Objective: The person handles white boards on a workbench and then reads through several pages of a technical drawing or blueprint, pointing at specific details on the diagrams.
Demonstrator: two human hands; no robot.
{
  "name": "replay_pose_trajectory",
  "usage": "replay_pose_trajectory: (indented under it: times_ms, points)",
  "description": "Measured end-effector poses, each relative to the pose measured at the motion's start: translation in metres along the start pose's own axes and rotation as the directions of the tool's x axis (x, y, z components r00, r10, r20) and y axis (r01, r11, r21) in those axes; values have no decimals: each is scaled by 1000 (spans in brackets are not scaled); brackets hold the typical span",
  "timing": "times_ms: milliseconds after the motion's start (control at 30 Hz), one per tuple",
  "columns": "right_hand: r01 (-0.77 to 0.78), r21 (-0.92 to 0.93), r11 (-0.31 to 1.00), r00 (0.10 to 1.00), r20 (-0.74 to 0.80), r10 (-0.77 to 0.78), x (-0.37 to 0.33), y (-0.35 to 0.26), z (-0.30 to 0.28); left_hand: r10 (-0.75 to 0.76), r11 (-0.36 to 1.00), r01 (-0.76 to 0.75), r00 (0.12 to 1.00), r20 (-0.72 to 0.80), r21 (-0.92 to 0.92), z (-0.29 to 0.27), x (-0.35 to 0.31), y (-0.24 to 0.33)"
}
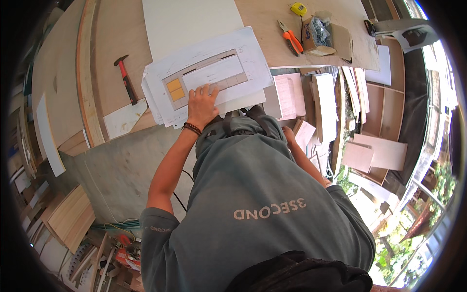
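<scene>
My left hand rests on a printed furniture drawing, its fingers apart and touching the lower part of the sheet. The drawing shows a long panel plan with two yellow blocks at its left end. It lies tilted on more paper at the bench's near edge, over a white board. My right hand hangs low beside my hip, off the bench. My body partly covers it, and its fingers cannot be made out.
A hammer with a red and black handle lies left of the drawing. To the right are orange-handled pliers, a yellow tape measure and an open cardboard box of small bagged parts. Wood offcuts are stacked beyond the bench's right edge.
</scene>
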State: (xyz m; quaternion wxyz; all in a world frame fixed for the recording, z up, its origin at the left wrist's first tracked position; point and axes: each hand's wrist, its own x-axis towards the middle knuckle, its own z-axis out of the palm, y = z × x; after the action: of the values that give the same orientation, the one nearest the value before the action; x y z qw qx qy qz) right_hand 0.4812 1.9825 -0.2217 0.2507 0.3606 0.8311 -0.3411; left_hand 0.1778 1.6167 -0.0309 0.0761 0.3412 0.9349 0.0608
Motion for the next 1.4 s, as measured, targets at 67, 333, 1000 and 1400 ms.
replay_pose_trajectory:
  times_ms: [67,333,1000,1400]
  points:
    - [-45,9,999,998,-40,45,-15,9,6,22,995,-34,993,119,94,-2,9,5]
    - [-185,280,942,972,-86,217,-50,-38,-5,79,910,-130,986,145,394,14,14,19]
    - [-125,234,964,982,-109,153,-28,-19,16,182,982,-188,962,205,11,-6,26,-14]
    - [-68,261,963,991,-92,95,-12,-14,21,163,985,-171,970,180,31,-6,22,-13]
